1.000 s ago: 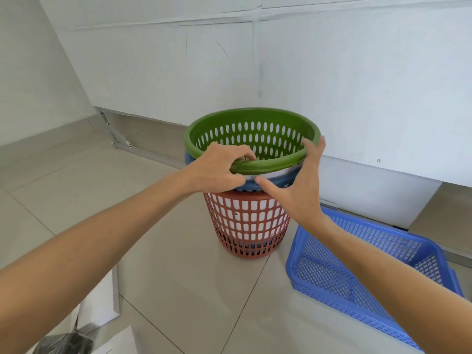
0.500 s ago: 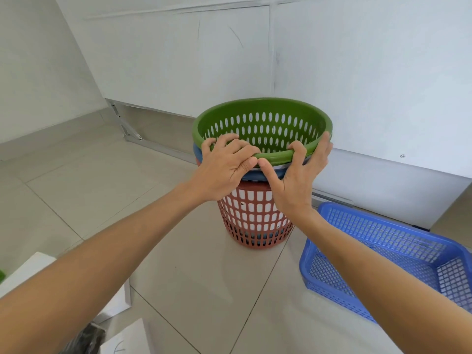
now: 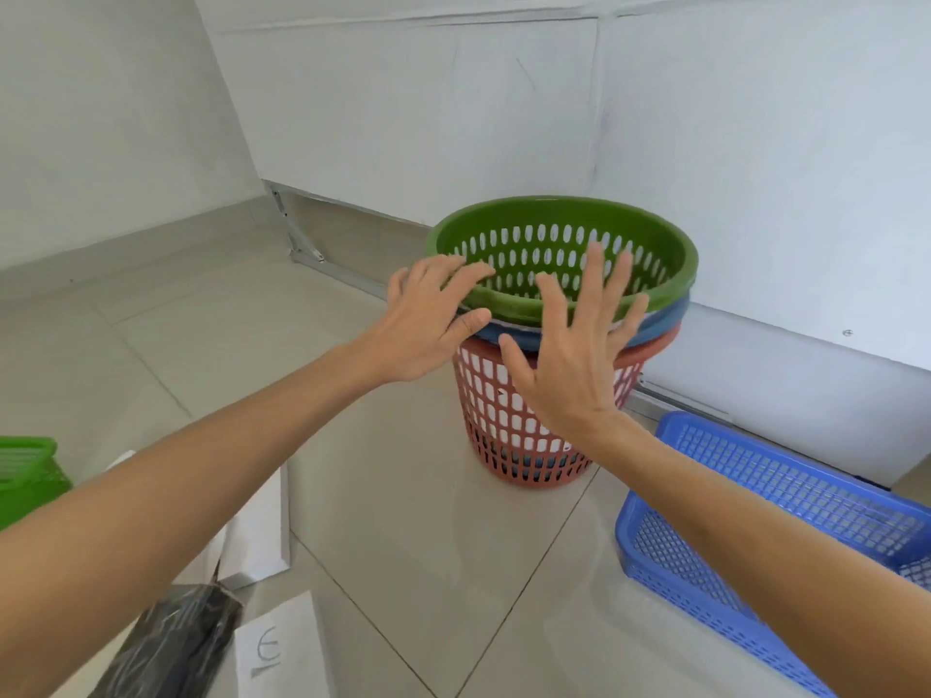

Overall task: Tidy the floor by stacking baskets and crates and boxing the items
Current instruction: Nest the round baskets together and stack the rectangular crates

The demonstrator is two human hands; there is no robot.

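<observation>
nearest the camera, at the bottom left, a dark glossy bag (image 3: 171, 642) lies on the floor beside white flat boxes (image 3: 262, 536), 1 of them marked with a symbol, and a green crate (image 3: 27, 473) shows at the left edge. to the right a blue crate (image 3: 786, 536) sits on the tiles, close to the basket stack but apart from it. further in, the left hand (image 3: 428, 324) rests at the near rim of the green basket (image 3: 569, 254), fingers loosely extended and not gripping; the right hand (image 3: 574, 355) is spread flat with straight fingers in front of the rim, and i cannot tell whether it touches. the green basket sits nested on top of a blue basket (image 3: 660, 324), which sits in the red basket (image 3: 509, 425), all 3 upright on the floor (image 3: 403, 496) near the wall. the stack looks slightly uneven, rims showing more on the right, so a good finish is likely an even downward press on both sides of the top rim to seat it level, without tipping the light stack. the floor is pale glossy tile with thin grout lines; behind stand white wall panels (image 3: 504, 118) with a metal bracket (image 3: 302, 244) at their base.
</observation>
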